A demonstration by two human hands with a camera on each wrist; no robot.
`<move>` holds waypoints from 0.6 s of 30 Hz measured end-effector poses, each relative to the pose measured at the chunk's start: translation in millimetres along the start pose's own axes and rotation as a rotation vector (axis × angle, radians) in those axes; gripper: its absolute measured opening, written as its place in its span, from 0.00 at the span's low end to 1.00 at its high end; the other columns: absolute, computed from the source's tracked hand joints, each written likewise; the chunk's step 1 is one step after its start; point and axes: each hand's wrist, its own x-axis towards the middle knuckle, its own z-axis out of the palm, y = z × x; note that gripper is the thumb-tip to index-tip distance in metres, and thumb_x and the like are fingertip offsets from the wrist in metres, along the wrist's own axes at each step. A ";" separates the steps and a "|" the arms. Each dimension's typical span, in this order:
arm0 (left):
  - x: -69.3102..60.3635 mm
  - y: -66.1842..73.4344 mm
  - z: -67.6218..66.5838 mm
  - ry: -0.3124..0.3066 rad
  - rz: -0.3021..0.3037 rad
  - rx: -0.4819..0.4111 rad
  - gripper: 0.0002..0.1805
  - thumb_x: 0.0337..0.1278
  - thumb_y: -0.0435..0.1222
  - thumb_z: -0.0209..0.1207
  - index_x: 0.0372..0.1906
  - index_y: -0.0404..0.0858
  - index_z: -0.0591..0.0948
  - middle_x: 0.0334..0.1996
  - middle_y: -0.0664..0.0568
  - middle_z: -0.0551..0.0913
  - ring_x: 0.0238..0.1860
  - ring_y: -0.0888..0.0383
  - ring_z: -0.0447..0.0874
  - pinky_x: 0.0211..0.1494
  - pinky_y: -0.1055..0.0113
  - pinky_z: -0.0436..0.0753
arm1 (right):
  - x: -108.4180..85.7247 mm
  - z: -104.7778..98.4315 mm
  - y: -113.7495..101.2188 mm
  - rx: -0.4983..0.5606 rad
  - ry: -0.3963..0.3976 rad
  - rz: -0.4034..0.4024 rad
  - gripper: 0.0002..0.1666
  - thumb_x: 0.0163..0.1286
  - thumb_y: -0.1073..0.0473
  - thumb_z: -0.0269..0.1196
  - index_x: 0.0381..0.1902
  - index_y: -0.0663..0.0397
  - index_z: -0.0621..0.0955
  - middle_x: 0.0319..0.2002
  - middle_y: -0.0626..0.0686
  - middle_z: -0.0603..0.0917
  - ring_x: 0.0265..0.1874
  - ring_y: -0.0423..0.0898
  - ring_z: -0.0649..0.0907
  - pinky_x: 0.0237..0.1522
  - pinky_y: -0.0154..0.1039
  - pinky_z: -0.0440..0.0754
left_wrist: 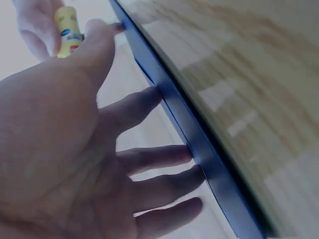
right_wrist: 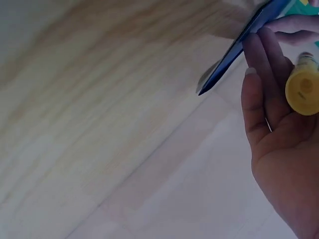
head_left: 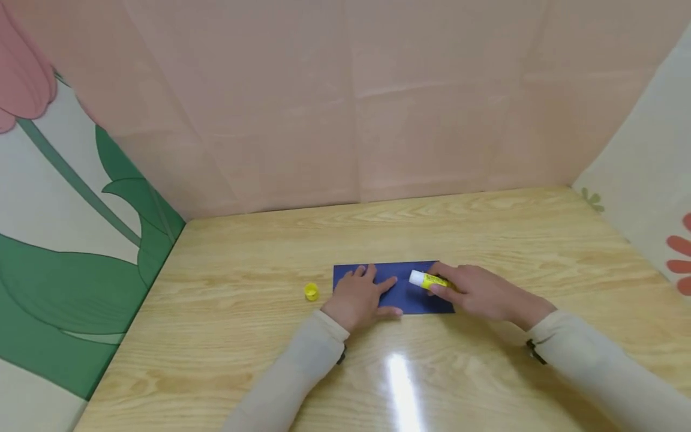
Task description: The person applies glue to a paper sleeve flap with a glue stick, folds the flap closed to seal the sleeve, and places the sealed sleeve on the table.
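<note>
A dark blue rectangle of paper (head_left: 407,297) lies on the wooden table. Spread fingers of my left hand (head_left: 356,298) press on its left part; in the left wrist view the fingertips (left_wrist: 154,94) touch the blue surface. My right hand (head_left: 483,292) holds a glue stick (head_left: 429,280) above the right part of the paper, its white end pointing left. Yellow is the color of the tube's base (right_wrist: 303,92) in the right wrist view, where some fingertips meet the paper's edge. A small yellow cap (head_left: 311,291) sits on the table left of the paper.
The light wood table (head_left: 243,348) reaches back to a pink covered wall (head_left: 351,120). At the left stands a panel with a green leaf and pink flower print (head_left: 70,288). A white panel with red petals (head_left: 648,180) borders the right side.
</note>
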 end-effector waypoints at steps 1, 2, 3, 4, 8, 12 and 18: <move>0.0 0.3 -0.8 0.004 0.001 0.008 0.39 0.63 0.71 0.38 0.77 0.64 0.58 0.76 0.47 0.63 0.75 0.48 0.64 0.76 0.53 0.66 | -1.0 0.1 -0.3 -0.003 -0.005 0.003 0.19 0.78 0.40 0.49 0.56 0.41 0.74 0.27 0.41 0.78 0.23 0.37 0.74 0.29 0.33 0.71; 0.2 0.6 -1.7 0.006 0.006 0.006 0.39 0.64 0.71 0.38 0.77 0.63 0.58 0.76 0.47 0.63 0.75 0.48 0.63 0.77 0.52 0.65 | -1.4 0.4 -0.2 -0.008 -0.008 0.003 0.19 0.78 0.39 0.49 0.56 0.41 0.74 0.26 0.41 0.77 0.22 0.36 0.73 0.28 0.32 0.71; 0.3 1.0 -2.1 0.007 0.017 -0.008 0.39 0.64 0.70 0.38 0.77 0.61 0.59 0.76 0.49 0.62 0.76 0.49 0.61 0.78 0.52 0.63 | -1.4 0.8 0.3 -0.012 -0.006 0.002 0.18 0.78 0.39 0.49 0.55 0.40 0.74 0.24 0.41 0.76 0.21 0.36 0.73 0.28 0.32 0.71; 0.4 1.4 -2.9 -0.002 0.029 -0.033 0.39 0.66 0.69 0.39 0.77 0.58 0.59 0.77 0.50 0.60 0.78 0.49 0.58 0.79 0.53 0.60 | -0.5 0.9 0.6 -0.015 -0.004 -0.004 0.17 0.78 0.39 0.49 0.53 0.40 0.74 0.23 0.41 0.76 0.20 0.36 0.73 0.27 0.32 0.70; -1.3 3.8 0.0 -0.082 0.068 -0.185 0.41 0.70 0.63 0.43 0.79 0.46 0.56 0.81 0.54 0.48 0.82 0.52 0.44 0.81 0.57 0.54 | 3.2 4.4 2.6 -0.036 -0.005 -0.042 0.15 0.78 0.38 0.48 0.50 0.36 0.74 0.22 0.38 0.74 0.20 0.34 0.72 0.27 0.31 0.69; -1.7 2.1 1.8 -0.110 0.062 -0.281 0.39 0.73 0.59 0.45 0.79 0.44 0.55 0.81 0.57 0.46 0.82 0.54 0.43 0.81 0.59 0.55 | 3.4 5.7 1.9 -0.033 -0.010 -0.050 0.15 0.78 0.38 0.47 0.49 0.36 0.74 0.23 0.38 0.74 0.20 0.34 0.72 0.27 0.31 0.70; 4.2 -0.8 -5.2 -0.063 0.054 -0.227 0.34 0.75 0.57 0.42 0.78 0.48 0.60 0.79 0.58 0.56 0.80 0.53 0.51 0.79 0.57 0.61 | -0.3 1.2 -2.1 0.038 -0.104 -0.040 0.16 0.78 0.38 0.47 0.52 0.35 0.74 0.24 0.41 0.77 0.20 0.35 0.73 0.27 0.32 0.71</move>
